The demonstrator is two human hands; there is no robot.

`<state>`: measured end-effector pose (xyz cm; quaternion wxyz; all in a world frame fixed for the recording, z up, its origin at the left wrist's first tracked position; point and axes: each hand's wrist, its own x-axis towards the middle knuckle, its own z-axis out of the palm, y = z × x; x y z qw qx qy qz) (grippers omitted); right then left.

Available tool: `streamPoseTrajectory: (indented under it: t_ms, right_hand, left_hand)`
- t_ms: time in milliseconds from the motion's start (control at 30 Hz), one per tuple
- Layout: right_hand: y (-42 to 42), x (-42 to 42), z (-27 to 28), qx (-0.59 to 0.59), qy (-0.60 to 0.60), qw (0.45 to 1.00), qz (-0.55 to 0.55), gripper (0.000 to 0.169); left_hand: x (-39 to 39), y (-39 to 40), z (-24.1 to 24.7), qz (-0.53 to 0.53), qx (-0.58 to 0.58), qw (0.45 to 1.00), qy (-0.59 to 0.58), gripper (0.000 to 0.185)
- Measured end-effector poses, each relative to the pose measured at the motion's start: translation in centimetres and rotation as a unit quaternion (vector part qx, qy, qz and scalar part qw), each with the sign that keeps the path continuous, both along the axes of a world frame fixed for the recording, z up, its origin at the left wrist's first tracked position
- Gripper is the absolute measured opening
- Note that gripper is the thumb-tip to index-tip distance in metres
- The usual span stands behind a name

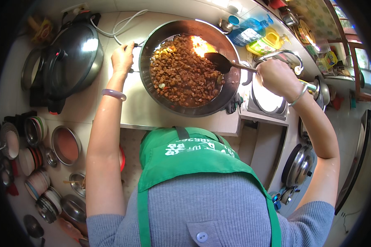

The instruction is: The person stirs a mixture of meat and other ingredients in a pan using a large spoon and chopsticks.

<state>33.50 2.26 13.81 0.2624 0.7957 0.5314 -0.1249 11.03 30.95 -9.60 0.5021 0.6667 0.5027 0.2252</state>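
Note:
A large dark wok point(190, 112) stands on the light counter in front of me, holding diced brown food in sauce point(185, 74) with glossy oil at its edges. My left hand point(122, 58) is closed on the wok's left side handle point(136, 45). With my right hand point(275, 75) I grip the handle of a dark ladle or cooking spoon point(219, 62); its bowl rests at the right side of the food, face partly hidden. Bright light glares off the food's upper right.
Left of the wok sits a large lidded electric pan point(74, 61), with a white cable point(114, 33) behind. A blue bottle point(249, 31), a yellow bottle point(267, 41) and a sink point(267, 112) with a faucet point(292, 54) are at right. Bowls and a metal basin point(66, 145) lie lower left.

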Motion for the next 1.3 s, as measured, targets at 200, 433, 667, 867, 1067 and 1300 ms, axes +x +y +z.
streamPoseTrajectory:
  t_ms: [200, 433, 667, 867, 1067, 1300]
  right_hand:
    - [-1.7, 1.5, 1.5, 0.099, -0.01, 0.995, 0.003, 0.013]
    - [-1.6, 1.2, -3.0, 0.099, 0.215, 0.954, -0.182, 0.013]
    - [-3.2, 4.6, -7.1, 0.141, 0.146, 0.973, -0.11, 0.018]
    - [-1.5, 4.3, -5.4, 0.172, 0.135, 0.968, -0.125, 0.019]
    - [1.7, 1.8, -10.5, 0.152, 0.158, 0.97, -0.107, 0.021]
    - [0.9, 1.2, -4.9, 0.148, 0.133, 0.976, -0.084, 0.016]
  left_hand:
    - [0.0, 0.1, -0.1, -0.006, 0.001, 1.0, -0.005, 0.039]
    - [0.0, -0.1, 0.3, -0.003, -0.011, 1.0, -0.01, 0.037]
    - [-0.2, 0.1, 0.0, -0.006, -0.007, 1.0, -0.009, 0.037]
    - [-0.2, 0.0, 0.0, 0.004, 0.003, 1.0, -0.006, 0.038]
    - [0.4, 0.1, -0.1, -0.003, 0.011, 1.0, 0.001, 0.039]
    - [-0.3, 0.1, -0.1, 0.009, 0.018, 1.0, 0.01, 0.038]
